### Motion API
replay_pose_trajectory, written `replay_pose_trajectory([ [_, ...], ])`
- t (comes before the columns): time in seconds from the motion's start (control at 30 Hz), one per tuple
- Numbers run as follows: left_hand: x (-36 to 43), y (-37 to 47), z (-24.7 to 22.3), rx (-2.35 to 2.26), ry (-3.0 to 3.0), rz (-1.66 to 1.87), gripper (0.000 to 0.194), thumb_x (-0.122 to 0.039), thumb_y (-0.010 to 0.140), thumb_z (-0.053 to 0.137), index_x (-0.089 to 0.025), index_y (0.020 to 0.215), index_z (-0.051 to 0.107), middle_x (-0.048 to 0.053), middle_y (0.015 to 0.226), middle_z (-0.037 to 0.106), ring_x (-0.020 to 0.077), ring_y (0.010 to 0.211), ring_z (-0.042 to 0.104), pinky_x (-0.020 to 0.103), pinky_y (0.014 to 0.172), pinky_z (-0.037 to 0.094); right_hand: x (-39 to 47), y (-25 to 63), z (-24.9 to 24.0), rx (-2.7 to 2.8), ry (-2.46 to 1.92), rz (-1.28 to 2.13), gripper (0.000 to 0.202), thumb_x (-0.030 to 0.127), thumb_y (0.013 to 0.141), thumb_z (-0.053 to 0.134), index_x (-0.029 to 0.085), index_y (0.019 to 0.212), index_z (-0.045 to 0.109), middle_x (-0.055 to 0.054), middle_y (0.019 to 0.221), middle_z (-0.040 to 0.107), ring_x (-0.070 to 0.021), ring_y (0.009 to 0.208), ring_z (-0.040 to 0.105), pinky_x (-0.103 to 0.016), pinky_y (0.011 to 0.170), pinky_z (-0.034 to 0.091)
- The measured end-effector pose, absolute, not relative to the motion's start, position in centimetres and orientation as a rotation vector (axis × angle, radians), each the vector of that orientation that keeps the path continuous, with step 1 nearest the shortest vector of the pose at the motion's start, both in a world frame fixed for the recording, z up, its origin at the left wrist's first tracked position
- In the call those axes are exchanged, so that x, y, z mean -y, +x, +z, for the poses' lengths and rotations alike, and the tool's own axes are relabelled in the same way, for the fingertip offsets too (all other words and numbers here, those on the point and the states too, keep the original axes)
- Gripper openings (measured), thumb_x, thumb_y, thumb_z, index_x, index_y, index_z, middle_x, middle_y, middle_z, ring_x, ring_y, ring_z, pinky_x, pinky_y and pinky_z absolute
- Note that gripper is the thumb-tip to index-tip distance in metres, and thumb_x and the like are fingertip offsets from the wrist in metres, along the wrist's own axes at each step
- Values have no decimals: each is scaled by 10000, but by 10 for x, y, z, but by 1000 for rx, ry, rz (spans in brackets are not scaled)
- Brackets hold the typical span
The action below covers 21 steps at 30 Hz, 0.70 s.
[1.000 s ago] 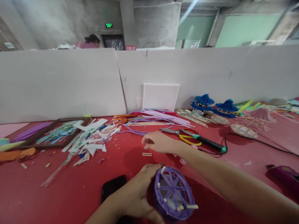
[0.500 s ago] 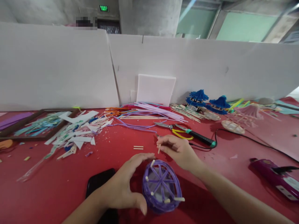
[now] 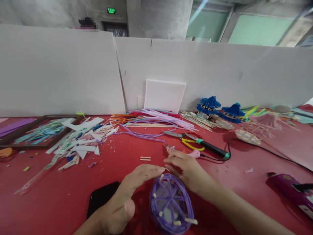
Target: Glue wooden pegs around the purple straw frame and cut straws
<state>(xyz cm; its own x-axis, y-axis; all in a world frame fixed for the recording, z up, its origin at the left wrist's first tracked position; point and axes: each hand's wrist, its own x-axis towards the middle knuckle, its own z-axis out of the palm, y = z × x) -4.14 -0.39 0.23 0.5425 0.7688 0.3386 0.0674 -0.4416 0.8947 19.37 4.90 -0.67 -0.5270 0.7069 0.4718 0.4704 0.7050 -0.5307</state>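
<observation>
A round purple frame point(image 3: 152, 210) with crossing spokes stands on the red table, with several short pale wooden sticks set around its rim. My left hand point(image 3: 133, 182) is open at its left, fingers stretched toward its far edge and thumb apart. My right hand point(image 3: 187, 171) is closed at the frame's far right side. Between its fingertips is a small wooden stick point(image 3: 167, 169), mostly hidden, close to my left fingertips. Beyond the hands lie two short wooden sticks point(image 3: 145, 158), side by side. A pink glue gun point(image 3: 194, 154) is partly covered by my right hand.
Scissors with yellow handles point(image 3: 192, 143) and black-handled pliers point(image 3: 214, 148) lie beyond my right hand. Purple stems point(image 3: 168, 119) are piled by the white board. A black phone point(image 3: 102, 197) is at left, a purple power strip point(image 3: 290, 187) at right, paper scraps point(image 3: 83, 148) far left.
My right hand has moved down toward the frame with the small stick, uncovering the glue gun. The left thumb has drawn back from the frame's side. The view has shifted slightly.
</observation>
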Motion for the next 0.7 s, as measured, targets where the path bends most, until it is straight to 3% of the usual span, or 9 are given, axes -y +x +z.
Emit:
replay_pose_trajectory([
  [0.1,2,-42,-4,-837,1790,1010,695,-705,858,238,-248,1306,508,107,1285,586,306,1194,508,423,1051,347,-43,193,10,2084,-839,336,176,147,898,505,199,964,660,-71,874,677,-174,795,633,-298,732,521],
  [0.27,-5,-31,2,-1014,1804,956,314,-418,953,418,-200,984,641,63,938,696,204,893,633,317,841,480,-41,194,35,2125,-683,535,122,197,878,595,204,983,657,-49,871,684,-172,837,612,-309,770,494],
  [0.33,-8,-26,6,-1041,1820,937,246,-346,941,467,-185,911,651,52,872,694,179,819,633,290,778,494,-43,191,40,2214,-575,616,126,199,866,624,207,987,656,-41,860,694,-171,830,606,-337,812,473],
  [0.7,-11,-22,5,-1085,1767,875,183,-298,894,541,-172,788,622,11,746,660,142,696,592,256,678,487,-47,181,47,2427,-513,715,93,171,884,584,199,924,663,-35,843,702,-154,823,618,-305,809,465],
])
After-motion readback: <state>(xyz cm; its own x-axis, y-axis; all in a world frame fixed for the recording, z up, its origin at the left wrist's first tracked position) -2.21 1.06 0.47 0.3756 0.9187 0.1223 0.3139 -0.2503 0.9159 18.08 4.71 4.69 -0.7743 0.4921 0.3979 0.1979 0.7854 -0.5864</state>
